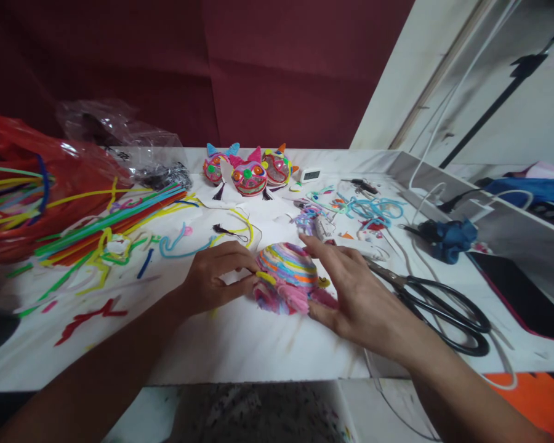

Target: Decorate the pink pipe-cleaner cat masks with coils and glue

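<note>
Pinching a yellow bit, the left hand is at the striped pipe-cleaner toy's nine o'clock side, and the right hand holds it at three. It sits on the table. The stripes look done; the yellow bit maybe not.

No legible txt/nos.; wht display too sm.

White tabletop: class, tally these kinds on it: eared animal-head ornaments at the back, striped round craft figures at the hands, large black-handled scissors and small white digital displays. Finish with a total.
Eared animal-head ornaments: 3
Striped round craft figure: 1
Large black-handled scissors: 1
Small white digital display: 1
Total: 6
</note>
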